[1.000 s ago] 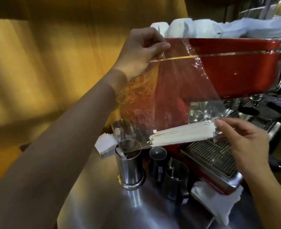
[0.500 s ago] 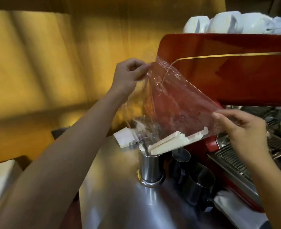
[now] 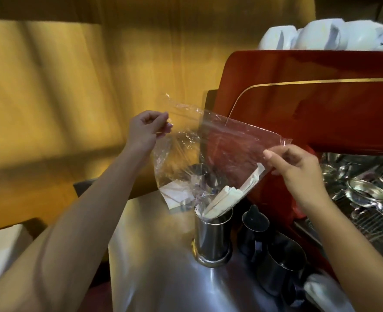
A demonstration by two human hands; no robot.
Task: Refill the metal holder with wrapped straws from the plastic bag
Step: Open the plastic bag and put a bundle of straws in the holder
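While both arms reach in over the bar, the scene sorts by size like this:

Wall: yellow-lit surface (image 3: 73, 91) fills the left and top of the view.
Espresso machine: red body (image 3: 321, 109) at the right, white cups (image 3: 316, 37) upside down on its top, metal drip grate (image 3: 366, 221) lower right.
Counter: shiny steel top (image 3: 163, 278) carrying the vessels.
Plastic bag: clear film (image 3: 226, 149) stretched between the two hands, tilted so its lower end hangs over the holder.
Left hand: (image 3: 145, 129) fingers pinched closed on the bag's upper left corner, raised above the counter.
Right hand: (image 3: 298, 165) thumb and fingers closed on the bag's right edge, in front of the red machine.
Dark pitchers: two jugs (image 3: 280, 264) just right of the holder, near the machine's base.
Metal holder: upright steel cylinder (image 3: 213, 239) standing on the counter under the bag.
Wrapped straws: white paper-sleeved bundle (image 3: 226, 199) lying slanted, lower ends inside the holder's mouth, upper ends inside the bag near the right hand.
Napkins: small white stack (image 3: 174, 194) behind the holder, seen through the film.
Cloth: pale rag (image 3: 325, 293) at the bottom right corner.
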